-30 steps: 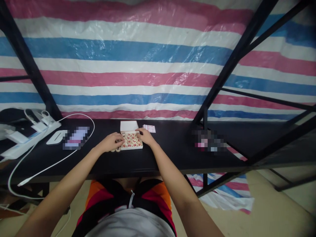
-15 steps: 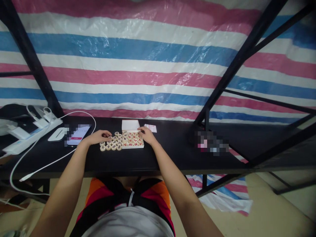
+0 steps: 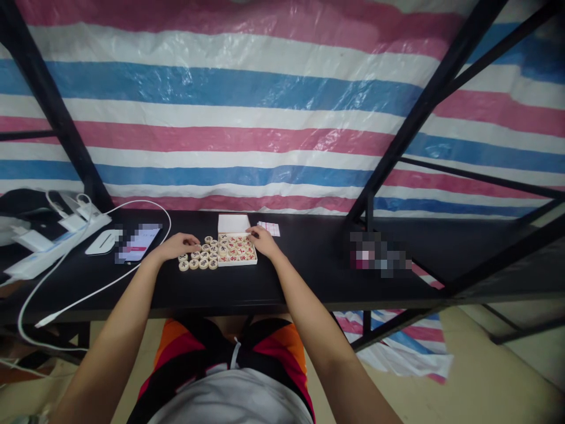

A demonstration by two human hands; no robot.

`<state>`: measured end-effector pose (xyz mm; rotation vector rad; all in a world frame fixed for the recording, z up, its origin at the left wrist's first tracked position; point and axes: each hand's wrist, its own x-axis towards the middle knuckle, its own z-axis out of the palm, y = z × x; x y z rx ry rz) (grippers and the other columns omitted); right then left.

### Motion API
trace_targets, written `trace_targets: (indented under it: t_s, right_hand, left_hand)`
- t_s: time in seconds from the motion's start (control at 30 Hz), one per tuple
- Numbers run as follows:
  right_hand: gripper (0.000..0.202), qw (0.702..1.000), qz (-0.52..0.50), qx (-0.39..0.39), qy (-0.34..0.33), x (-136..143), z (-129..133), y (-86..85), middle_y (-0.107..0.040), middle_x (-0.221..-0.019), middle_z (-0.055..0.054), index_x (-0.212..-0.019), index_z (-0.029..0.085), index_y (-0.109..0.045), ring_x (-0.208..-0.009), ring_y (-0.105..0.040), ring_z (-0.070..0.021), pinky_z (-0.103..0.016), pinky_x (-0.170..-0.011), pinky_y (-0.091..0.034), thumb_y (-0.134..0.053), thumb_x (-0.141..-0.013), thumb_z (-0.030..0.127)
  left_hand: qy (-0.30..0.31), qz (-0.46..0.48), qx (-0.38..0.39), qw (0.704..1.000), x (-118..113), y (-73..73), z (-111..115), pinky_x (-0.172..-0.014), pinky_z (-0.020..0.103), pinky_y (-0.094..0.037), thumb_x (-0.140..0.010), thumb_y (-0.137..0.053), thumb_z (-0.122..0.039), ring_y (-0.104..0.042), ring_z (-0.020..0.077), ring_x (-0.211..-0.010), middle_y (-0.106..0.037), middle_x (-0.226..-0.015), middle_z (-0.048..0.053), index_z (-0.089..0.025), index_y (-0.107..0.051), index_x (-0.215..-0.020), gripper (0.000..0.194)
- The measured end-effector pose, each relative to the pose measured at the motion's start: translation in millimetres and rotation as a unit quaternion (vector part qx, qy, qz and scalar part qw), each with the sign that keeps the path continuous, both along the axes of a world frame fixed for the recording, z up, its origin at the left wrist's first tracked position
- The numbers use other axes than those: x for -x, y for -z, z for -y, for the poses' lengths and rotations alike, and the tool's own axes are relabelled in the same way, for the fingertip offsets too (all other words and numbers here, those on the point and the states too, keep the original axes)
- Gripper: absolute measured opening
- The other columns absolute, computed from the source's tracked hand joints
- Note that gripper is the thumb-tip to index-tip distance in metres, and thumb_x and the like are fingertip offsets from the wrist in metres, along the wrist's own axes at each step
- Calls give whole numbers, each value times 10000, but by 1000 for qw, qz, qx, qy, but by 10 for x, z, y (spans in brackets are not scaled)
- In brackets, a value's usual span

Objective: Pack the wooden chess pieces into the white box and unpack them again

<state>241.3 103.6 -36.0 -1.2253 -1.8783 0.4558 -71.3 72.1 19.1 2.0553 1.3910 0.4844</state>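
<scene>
My left hand [image 3: 177, 247] is over the left side of a group of round wooden Chinese chess pieces [image 3: 203, 255] with black characters. Its fingers are loosely bent and apart, the tips touching or just above the pieces nearest them. Directly right of the group sits a white box [image 3: 238, 263], filled with more pieces, most with red characters [image 3: 241, 251] and a few dark ones. The box's lid [image 3: 233, 223] stands raised at the back. At the box's far right corner is my right hand [image 3: 262, 238], fingers apart and resting at the rim; no piece shows in it.
On the black desk [image 3: 300, 271], a patterned card [image 3: 270, 228] lies behind my right hand. To the left are a phone [image 3: 143, 241], a white device [image 3: 102, 241], a power strip [image 3: 48, 250] and a looping white cable [image 3: 95, 297]. A blurred-out object [image 3: 377, 254] lies at right.
</scene>
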Motion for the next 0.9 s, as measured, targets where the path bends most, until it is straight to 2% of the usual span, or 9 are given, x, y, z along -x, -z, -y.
trace_targets:
  t_s: [0.33, 0.43, 0.73, 0.83, 0.9]
  right_hand:
    - [222, 1000, -3, -2, 2, 10, 15, -14, -546, -852, -26, -928, 179, -655, -800, -530, -142, -292, -795, -424, -525, -749, 161]
    - [217, 1000, -4, 0, 2, 12, 20, -16, -544, -848, -24, -924, 181, -654, -794, -530, -142, -293, -792, -426, -527, -750, 170]
    - [224, 1000, -7, 12, 2, 15, 25, -24, -556, -881, -34, -936, 179, -651, -817, -533, -146, -302, -817, -424, -523, -752, 179]
    - [222, 1000, -7, 12, 1, 18, 15, -20, -555, -882, -34, -935, 179, -652, -824, -536, -146, -301, -823, -422, -523, -754, 180]
    - [221, 1000, -9, 10, 0, 20, 8, -15, -553, -889, -33, -931, 179, -652, -829, -537, -145, -299, -825, -421, -524, -751, 177]
  left_hand:
    - [18, -7, 4, 1000, 47, 56, -56, -612, 233, -431, -647, -629, -557, -593, 174, -723, -661, -743, 25, -173, -675, -926, 477]
    - [6, -13, -8, 1000, 33, 68, -57, -600, 233, -426, -658, -608, -545, -587, 170, -702, -656, -729, 25, -169, -677, -905, 455]
    - [-31, -22, -101, 994, -2, 89, -59, -645, 262, -440, -682, -575, -448, -581, 171, -701, -649, -751, 25, -178, -675, -883, 351]
    - [-34, 5, -161, 986, -85, 45, -4, -686, 270, -446, -703, -567, -428, -576, 171, -745, -649, -799, 30, -181, -675, -883, 325]
    - [-14, 15, -204, 979, -195, -1, 67, -715, 274, -447, -721, -561, -414, -568, 169, -768, -648, -835, 34, -182, -673, -897, 312]
